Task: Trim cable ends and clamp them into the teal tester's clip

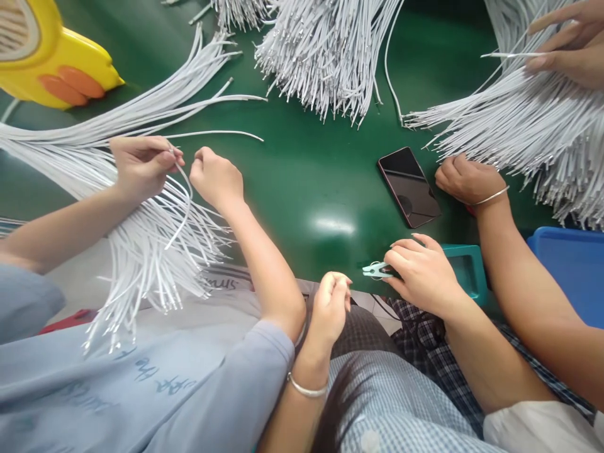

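Observation:
My left hand [330, 308], with a thin bangle on its wrist, is curled into a loose fist above my lap at the table's near edge. What it pinches, if anything, is hidden. My right hand [422, 277] is just to its right, fingers closed around a small mint-green clip-like tool [375, 270] whose tip pokes out to the left. Both hands are over the edge of the green table [311, 163], apart from the white wires.
A co-worker's hands [179, 167] on the left handle a bundle of white wires [155, 245]. Another person's hands [467, 179] rest by more wires [528, 126] on the right. A dark phone [408, 185], a teal box [465, 270], a blue bin [570, 277] and a yellow duck-shaped object [51, 63] are also here.

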Tool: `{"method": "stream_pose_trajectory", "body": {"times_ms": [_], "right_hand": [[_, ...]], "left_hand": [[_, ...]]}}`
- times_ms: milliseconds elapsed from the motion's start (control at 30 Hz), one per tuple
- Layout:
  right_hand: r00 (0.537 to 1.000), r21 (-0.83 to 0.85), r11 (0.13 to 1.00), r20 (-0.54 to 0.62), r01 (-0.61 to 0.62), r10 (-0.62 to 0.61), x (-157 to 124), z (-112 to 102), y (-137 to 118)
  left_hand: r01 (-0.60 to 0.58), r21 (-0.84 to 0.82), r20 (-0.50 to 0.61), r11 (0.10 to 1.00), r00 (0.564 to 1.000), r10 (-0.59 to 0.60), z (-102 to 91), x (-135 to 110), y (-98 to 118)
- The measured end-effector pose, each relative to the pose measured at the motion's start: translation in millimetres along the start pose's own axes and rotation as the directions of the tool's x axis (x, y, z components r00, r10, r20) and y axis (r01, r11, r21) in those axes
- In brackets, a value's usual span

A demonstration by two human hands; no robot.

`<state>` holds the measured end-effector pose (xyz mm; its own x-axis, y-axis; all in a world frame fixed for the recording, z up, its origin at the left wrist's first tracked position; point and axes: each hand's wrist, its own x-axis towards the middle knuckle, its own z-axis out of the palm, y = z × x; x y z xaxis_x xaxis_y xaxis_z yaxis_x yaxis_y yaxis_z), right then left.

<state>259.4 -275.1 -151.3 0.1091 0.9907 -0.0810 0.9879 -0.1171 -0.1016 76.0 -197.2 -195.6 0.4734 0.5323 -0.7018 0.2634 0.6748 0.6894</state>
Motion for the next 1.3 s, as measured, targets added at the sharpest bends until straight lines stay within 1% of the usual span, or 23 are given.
{"method": "stream_pose_trajectory", "body": {"times_ms": [100, 267, 367, 633, 800, 867, 933, 1033, 1100, 1133, 1200, 1267, 1300], "right_hand": [[1.000, -0.022, 1.000, 0.007, 0.007, -0.007, -0.4, -1.3, -1.7], [0.999, -0.015, 0.999, 0.012, 0.039, -0.039, -0.2, -3.4, -2.1], [0.998, 0.019, 0.998, 0.016, 0.053, -0.053, -0.8, -2.8, -1.1], [0.999, 0.006, 0.999, 0.004, 0.038, -0.038, -1.4, -1.8, -1.5], [0.999, -0.011, 0.999, 0.010, 0.037, -0.037, -0.8, -1.1, -2.0], [1.000, -0.018, 1.000, 0.014, 0.023, -0.023, -1.3, 0.4, -0.3], [0.999, 0.000, 0.999, 0.037, 0.036, -0.036, -2.7, -0.9, 1.6], [0.999, 0.082, 0.995, 0.006, 0.050, -0.051, -7.5, -14.1, -1.1], [0.998, 0.209, 0.978, -0.054, 0.028, -0.017, -13.1, -29.0, -10.2], [0.997, 0.305, 0.952, -0.082, 0.034, -0.009, -16.4, -36.7, -17.2], [0.992, 0.497, 0.863, -0.118, 0.092, -0.038, -23.1, -48.7, -34.5], [0.987, 0.619, 0.773, -0.154, 0.138, -0.053, -29.0, -53.7, -52.9], [0.985, 0.657, 0.741, -0.166, 0.138, -0.036, -31.3, -53.5, -61.2]], "left_hand": [[0.056, -0.070, 0.067, 0.996, 0.996, -0.051, 4.1, -2.9, -4.0], [0.066, -0.124, 0.118, 0.990, 0.992, -0.051, 4.3, -5.9, -10.8], [0.073, -0.137, 0.123, 0.988, 0.991, -0.056, 2.4, -8.0, -13.9], [0.090, -0.209, 0.099, 0.974, 0.993, -0.071, -2.9, -9.6, -14.1], [0.121, -0.294, 0.083, 0.948, 0.991, -0.101, -3.9, -10.5, -14.1], [0.147, -0.342, 0.094, 0.928, 0.988, -0.122, -3.2, -13.2, -12.6], [0.171, -0.391, 0.118, 0.904, 0.984, -0.135, -2.5, -18.7, -8.3], [0.241, -0.502, 0.201, 0.831, 0.967, -0.159, -2.3, -33.2, 3.3], [0.314, -0.588, 0.296, 0.745, 0.941, -0.163, -2.6, -46.4, 12.2], [0.345, -0.622, 0.347, 0.702, 0.926, -0.148, -2.5, -53.4, 16.3], [0.375, -0.662, 0.419, 0.648, 0.903, -0.095, -1.7, -66.6, 22.8], [0.378, -0.688, 0.437, 0.620, 0.897, -0.061, 0.0, -77.2, 27.0], [0.376, -0.701, 0.432, 0.606, 0.900, -0.059, 1.1, -81.2, 28.3]]}}
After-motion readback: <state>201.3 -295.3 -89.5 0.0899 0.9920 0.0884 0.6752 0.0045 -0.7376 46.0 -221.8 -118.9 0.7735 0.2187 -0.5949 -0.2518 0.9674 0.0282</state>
